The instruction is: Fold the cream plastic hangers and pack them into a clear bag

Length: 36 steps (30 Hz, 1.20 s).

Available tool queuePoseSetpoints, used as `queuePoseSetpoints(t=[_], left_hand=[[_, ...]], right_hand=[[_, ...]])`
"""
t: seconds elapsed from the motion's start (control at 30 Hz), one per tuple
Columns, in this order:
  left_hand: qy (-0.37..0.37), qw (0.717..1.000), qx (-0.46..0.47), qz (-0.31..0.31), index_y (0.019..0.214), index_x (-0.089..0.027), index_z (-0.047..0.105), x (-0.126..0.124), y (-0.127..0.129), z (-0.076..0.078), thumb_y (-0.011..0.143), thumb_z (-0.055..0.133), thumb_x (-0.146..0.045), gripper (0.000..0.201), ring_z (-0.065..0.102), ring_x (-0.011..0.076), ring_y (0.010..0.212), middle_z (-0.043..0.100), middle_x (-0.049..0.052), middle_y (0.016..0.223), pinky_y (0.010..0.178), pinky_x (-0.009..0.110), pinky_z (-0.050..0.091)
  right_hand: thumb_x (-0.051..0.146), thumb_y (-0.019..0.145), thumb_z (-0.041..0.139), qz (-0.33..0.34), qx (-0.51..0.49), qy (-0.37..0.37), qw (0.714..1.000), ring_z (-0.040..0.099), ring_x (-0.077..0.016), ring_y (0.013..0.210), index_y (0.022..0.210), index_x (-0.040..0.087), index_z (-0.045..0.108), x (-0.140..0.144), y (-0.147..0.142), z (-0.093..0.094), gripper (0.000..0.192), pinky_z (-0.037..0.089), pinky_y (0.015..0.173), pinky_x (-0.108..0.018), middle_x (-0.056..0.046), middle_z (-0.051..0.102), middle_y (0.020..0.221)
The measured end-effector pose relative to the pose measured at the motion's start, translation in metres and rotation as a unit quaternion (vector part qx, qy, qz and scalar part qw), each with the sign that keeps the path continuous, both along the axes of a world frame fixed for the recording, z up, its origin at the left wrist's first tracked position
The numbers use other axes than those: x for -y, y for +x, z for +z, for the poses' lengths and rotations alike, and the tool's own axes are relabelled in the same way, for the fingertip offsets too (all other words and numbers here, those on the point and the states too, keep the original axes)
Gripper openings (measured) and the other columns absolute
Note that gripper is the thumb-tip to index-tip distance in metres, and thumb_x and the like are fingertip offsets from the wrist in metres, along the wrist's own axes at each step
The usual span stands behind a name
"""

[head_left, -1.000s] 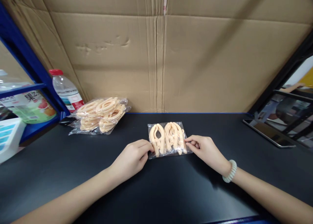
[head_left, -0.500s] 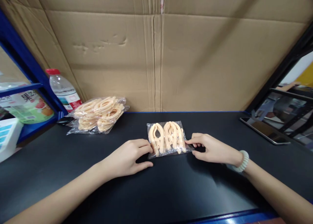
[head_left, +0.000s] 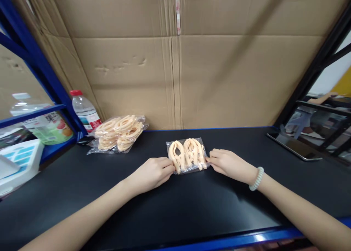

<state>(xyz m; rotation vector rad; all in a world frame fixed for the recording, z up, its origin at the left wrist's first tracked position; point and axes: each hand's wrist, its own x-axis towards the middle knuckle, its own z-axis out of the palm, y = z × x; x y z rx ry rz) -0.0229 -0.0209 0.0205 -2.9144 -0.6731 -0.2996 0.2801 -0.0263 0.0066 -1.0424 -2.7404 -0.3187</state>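
a small clear bag of peach-coloured plastic pieces (head_left: pixel 187 155) lies flat on the black surface (head_left: pixel 192 207), just below the middle of the frame. the left hand (head_left: pixel 153 172) comes in from the lower left and its curled fingers pinch the bag's lower left corner, fingertips closed narrow on the plastic film. the right hand (head_left: pixel 229 164) comes in from the lower right, a pale bead bracelet (head_left: pixel 257 178) on its wrist, and its fingertips are closed on the bag's right edge in the same narrow pinch. both hands rest on the surface.

toward the left of the frame, well apart from the hands, a larger clear bag stuffed with the same peach pieces (head_left: pixel 119 132) lies against the foot of the cardboard wall (head_left: pixel 175 72). just left of it stands a water bottle with a red cap (head_left: pixel 84 110), beside a blue shelf frame (head_left: pixel 35 68). at the right edge a dark tablet (head_left: pixel 294 145) lies flat on the surface.
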Motion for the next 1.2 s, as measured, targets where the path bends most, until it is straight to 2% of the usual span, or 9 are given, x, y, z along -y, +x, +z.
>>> queuePoseSetpoints(t=[0.13, 0.23, 0.37, 0.43, 0.57, 0.73, 0.97, 1.07, 1.2], left_hand=[[-0.002, 1.0, 0.013, 0.014, 0.088, -0.018, 0.059, -0.002, 0.001, -0.001, 0.093, 0.036, -0.015, 0.024, 0.056, 0.017, 0.077, 0.06, 0.005, 0.085, 0.071, 0.026, 0.044], [-0.023, 0.998, 0.053, 0.03, 0.082, -0.019, 0.056, -0.002, -0.001, -0.004, 0.092, 0.035, -0.014, 0.023, 0.053, 0.0163, 0.074, 0.057, 0.004, 0.081, 0.069, 0.026, 0.042], [-0.114, 0.978, 0.168, 0.047, 0.077, -0.019, 0.051, -0.003, -0.004, -0.01, 0.092, 0.034, -0.017, 0.022, 0.051, 0.0149, 0.072, 0.054, 0.001, 0.076, 0.069, 0.025, 0.041], [-0.129, 0.966, 0.214, 0.068, 0.076, -0.02, 0.048, -0.004, -0.005, -0.012, 0.094, 0.032, -0.019, 0.024, 0.05, 0.0136, 0.068, 0.052, 0.0, 0.073, 0.066, 0.024, 0.041], [-0.105, 0.947, 0.282, 0.108, 0.075, -0.02, 0.045, -0.005, -0.003, -0.015, 0.095, 0.03, -0.021, 0.025, 0.047, 0.0135, 0.064, 0.048, -0.001, 0.071, 0.064, 0.025, 0.041], [-0.062, 0.914, 0.374, 0.144, 0.078, -0.02, 0.047, -0.005, -0.001, -0.011, 0.093, 0.031, -0.024, 0.022, 0.049, 0.0169, 0.08, 0.05, 0.003, 0.084, 0.076, 0.031, 0.043], [-0.044, 0.849, 0.477, 0.221, 0.077, -0.022, 0.043, -0.005, -0.004, -0.007, 0.095, 0.028, -0.028, 0.024, 0.05, 0.0155, 0.066, 0.048, -0.001, 0.068, 0.066, 0.028, 0.043], [-0.026, 0.808, 0.527, 0.262, 0.077, -0.023, 0.041, -0.009, -0.008, -0.007, 0.096, 0.026, -0.03, 0.025, 0.052, 0.0163, 0.068, 0.048, 0.0, 0.069, 0.068, 0.029, 0.044], [0.004, 0.741, 0.584, 0.331, 0.074, -0.024, 0.036, -0.016, -0.02, -0.004, 0.097, 0.024, -0.036, 0.029, 0.051, 0.018, 0.065, 0.045, 0.0, 0.067, 0.065, 0.031, 0.043]], right_hand=[[0.007, 0.086, 0.05, -0.008, 0.042, 0.051, 0.998, 0.054, -0.0207, 0.077, 0.083, 0.016, 0.062, -0.001, -0.003, -0.005, 0.015, 0.044, 0.07, -0.032, -0.007, 0.058, 0.081], [0.008, 0.087, 0.048, 0.003, 0.032, 0.082, 0.996, 0.053, -0.0208, 0.077, 0.08, 0.016, 0.059, -0.003, -0.004, -0.008, 0.015, 0.044, 0.07, -0.033, -0.006, 0.058, 0.081], [0.01, 0.092, 0.04, 0.02, -0.103, 0.065, 0.992, 0.049, -0.0187, 0.074, 0.077, 0.019, 0.053, -0.006, -0.006, -0.01, 0.021, 0.044, 0.068, -0.03, -0.005, 0.053, 0.078], [0.012, 0.093, 0.038, 0.019, -0.197, 0.039, 0.979, 0.05, -0.0183, 0.077, 0.08, 0.02, 0.051, -0.006, -0.007, -0.009, 0.02, 0.045, 0.071, -0.03, -0.005, 0.052, 0.083], [0.017, 0.095, 0.035, 0.022, -0.313, 0.004, 0.949, 0.05, -0.0181, 0.082, 0.083, 0.021, 0.047, -0.007, -0.012, -0.006, 0.018, 0.046, 0.076, -0.031, -0.006, 0.048, 0.091], [0.025, 0.097, 0.032, 0.028, -0.417, 0.029, 0.908, 0.049, -0.0193, 0.078, 0.08, 0.022, 0.043, -0.008, -0.027, 0.004, 0.02, 0.044, 0.074, -0.033, -0.006, 0.048, 0.086], [0.035, 0.095, 0.038, 0.024, -0.505, 0.009, 0.862, 0.053, -0.0177, 0.075, 0.076, 0.02, 0.048, -0.015, -0.064, 0.023, 0.026, 0.043, 0.071, -0.03, -0.004, 0.056, 0.081], [0.036, 0.095, 0.038, 0.019, -0.534, -0.001, 0.845, 0.056, -0.0167, 0.072, 0.081, 0.019, 0.052, -0.023, -0.085, 0.03, 0.026, 0.043, 0.067, -0.027, -0.003, 0.06, 0.079], [0.04, 0.095, 0.038, 0.009, -0.57, -0.005, 0.822, 0.055, -0.0153, 0.065, 0.077, 0.019, 0.05, -0.034, -0.12, 0.036, 0.03, 0.043, 0.062, -0.025, -0.001, 0.059, 0.071]])
